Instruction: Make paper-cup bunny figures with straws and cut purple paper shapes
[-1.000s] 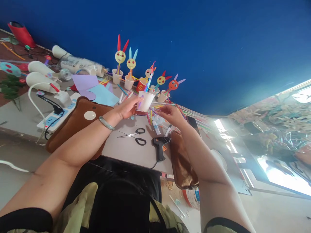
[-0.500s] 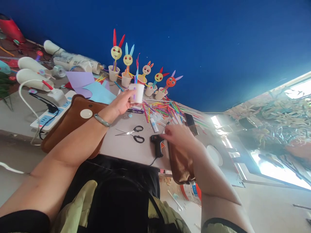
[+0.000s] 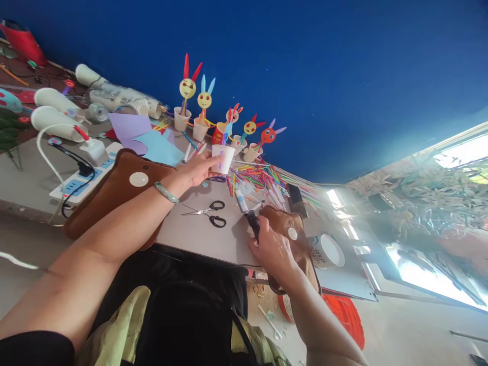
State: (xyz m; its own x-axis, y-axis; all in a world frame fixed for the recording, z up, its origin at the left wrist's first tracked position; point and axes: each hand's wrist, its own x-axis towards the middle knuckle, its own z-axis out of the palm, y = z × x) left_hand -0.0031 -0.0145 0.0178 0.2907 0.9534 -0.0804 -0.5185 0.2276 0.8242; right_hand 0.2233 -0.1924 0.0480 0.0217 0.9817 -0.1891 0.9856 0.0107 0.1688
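Note:
My left hand [image 3: 200, 169] is closed around a white paper cup [image 3: 227, 159] with a purple strip on its side. Blue and red pieces rise out of the cup's mouth. My right hand [image 3: 275, 248] grips a black glue gun [image 3: 252, 223] low over the front of the table. Between the two hands lie black-handled scissors [image 3: 209, 211] with their blades slightly apart. A white glue tube [image 3: 241, 200] rests just past the glue gun. Beyond the held cup stand several paper cups with rabbit-faced figures [image 3: 205, 99] in them.
A brown cushion [image 3: 114, 195] lies under my left forearm, beside a power strip [image 3: 78, 187] with plugs. Colourful pipe cleaners [image 3: 263, 178] spread behind the scissors. Another brown cushion [image 3: 284, 218], a dark phone-like block [image 3: 296, 201] and a white tub [image 3: 330, 251] sit at right.
My right hand has taken hold of the glue gun by its handle and turned it. My left hand still holds the cup, now slightly lower and further right in view.

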